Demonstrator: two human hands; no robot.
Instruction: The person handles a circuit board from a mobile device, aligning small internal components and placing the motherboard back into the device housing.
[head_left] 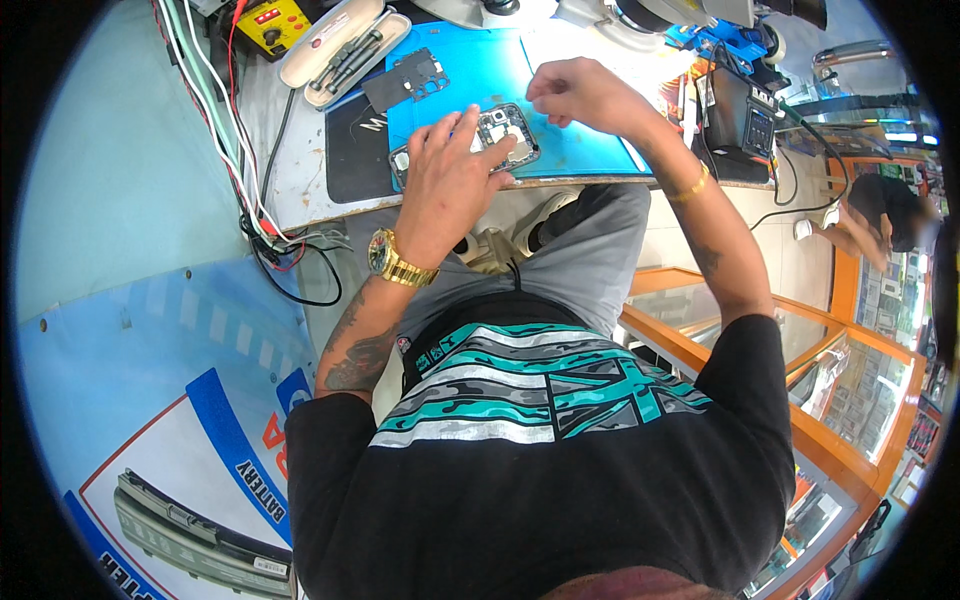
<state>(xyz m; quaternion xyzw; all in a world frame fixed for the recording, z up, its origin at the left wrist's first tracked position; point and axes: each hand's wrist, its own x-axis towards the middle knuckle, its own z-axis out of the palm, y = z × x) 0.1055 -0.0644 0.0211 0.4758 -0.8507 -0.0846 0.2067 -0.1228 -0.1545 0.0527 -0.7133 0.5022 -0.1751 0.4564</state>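
L hand [447, 175] on opened phone [497, 135] — blue mat [560, 140]

Bench [300, 185] at 12 o'clock, pale worn top, edge chipped. Blue mat [560, 140] over its middle, a black mat [350, 160] just beside it toward 11. Open tool case [345, 45] at 11, yellow meter [272, 20] beside it. White, red and black cables [225, 120] hang off the bench edge at 10. Pale blue wall [110, 160] from 9 to 11; printed poster [170, 450] at 7 to 8. Black power unit [740, 120] at 1, blue gear [725, 40] above it. Orange-framed glass display cases [850, 400] from 3 to 5, small boxes inside. Tiled floor [790, 260] at 2 to 3. Another person [885, 215] at 3, bent over. Light bright, even.
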